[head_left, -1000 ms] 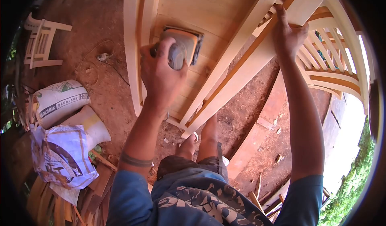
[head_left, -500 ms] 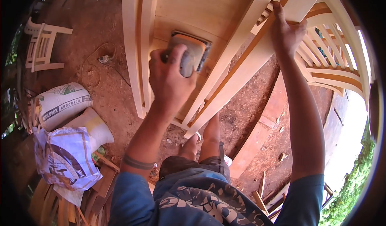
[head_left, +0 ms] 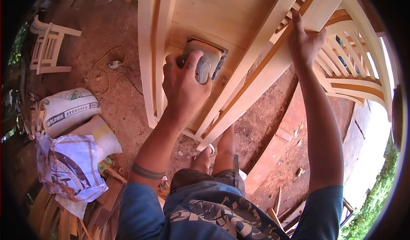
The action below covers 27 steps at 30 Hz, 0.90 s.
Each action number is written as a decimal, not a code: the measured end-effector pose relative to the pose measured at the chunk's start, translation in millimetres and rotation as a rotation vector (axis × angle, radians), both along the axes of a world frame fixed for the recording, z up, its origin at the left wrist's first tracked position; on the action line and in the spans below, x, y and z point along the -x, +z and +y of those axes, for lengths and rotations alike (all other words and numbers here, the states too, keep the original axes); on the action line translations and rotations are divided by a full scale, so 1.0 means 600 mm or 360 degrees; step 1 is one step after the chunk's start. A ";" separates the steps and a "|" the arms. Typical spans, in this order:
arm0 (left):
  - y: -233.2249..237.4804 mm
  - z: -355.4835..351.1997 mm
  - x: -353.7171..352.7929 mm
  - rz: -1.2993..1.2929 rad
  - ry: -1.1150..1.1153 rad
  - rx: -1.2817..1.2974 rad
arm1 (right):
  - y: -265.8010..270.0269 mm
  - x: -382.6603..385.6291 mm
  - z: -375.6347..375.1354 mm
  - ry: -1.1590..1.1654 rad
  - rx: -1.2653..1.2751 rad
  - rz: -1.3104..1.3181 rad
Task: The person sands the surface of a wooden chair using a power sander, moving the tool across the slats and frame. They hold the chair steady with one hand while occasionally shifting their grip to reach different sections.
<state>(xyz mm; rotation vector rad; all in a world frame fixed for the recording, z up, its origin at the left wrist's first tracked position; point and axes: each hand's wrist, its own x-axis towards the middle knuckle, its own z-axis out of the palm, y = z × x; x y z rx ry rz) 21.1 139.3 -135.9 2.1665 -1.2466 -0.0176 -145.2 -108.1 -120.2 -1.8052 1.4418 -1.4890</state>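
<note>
My left hand [head_left: 185, 86] is wrapped over the top of an orange and grey electric sander [head_left: 208, 61]. The sander's square base lies against a broad pale wooden panel [head_left: 222, 14], set between long rails of a furniture frame. With thumb and fingers, my right hand [head_left: 306, 43] grips the flat wooden rail [head_left: 269, 71] along the frame's right side. Slats show through a gap beside that rail. Part of the sander's body is hidden under my left fingers.
Curved slatted furniture [head_left: 350, 56] stands close on the right. A small wooden chair [head_left: 49, 46] is at the far left. Full sacks [head_left: 70, 107], a crumpled bag [head_left: 70, 167] and wood offcuts [head_left: 104, 201] lie at lower left. A cable [head_left: 109, 75] trails over the dirt floor.
The sander and my left hand have shifted slightly toward me over the panel. The view has moved a little. My right hand keeps its hold on the rail.
</note>
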 end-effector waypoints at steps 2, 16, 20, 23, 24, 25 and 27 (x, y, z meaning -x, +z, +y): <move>0.011 -0.008 -0.010 0.0003 0.0041 -0.0011 | 0.003 -0.002 0.002 -0.0006 0.0021 0.0000; -0.034 0.028 -0.087 -0.0047 -0.0035 0.0122 | -0.006 0.005 -0.009 0.0092 -0.0105 -0.0047; -0.022 0.012 -0.101 -0.0015 -0.0085 0.0184 | -0.006 -0.001 -0.003 0.0025 0.0040 -0.0019; -0.022 0.016 -0.106 -0.0002 -0.0085 0.0163 | -0.005 -0.004 -0.002 0.0046 0.0006 -0.0071; -0.027 0.023 -0.103 -0.0017 -0.0078 0.0139 | 0.002 -0.008 0.005 0.0052 -0.0024 -0.0097; -0.032 0.029 -0.099 -0.0032 -0.0073 0.0116 | 0.005 -0.009 0.009 0.0055 -0.0054 -0.0122; -0.044 0.040 -0.095 -0.0003 -0.0079 0.0141 | 0.003 0.000 -0.001 0.0095 -0.0047 -0.0046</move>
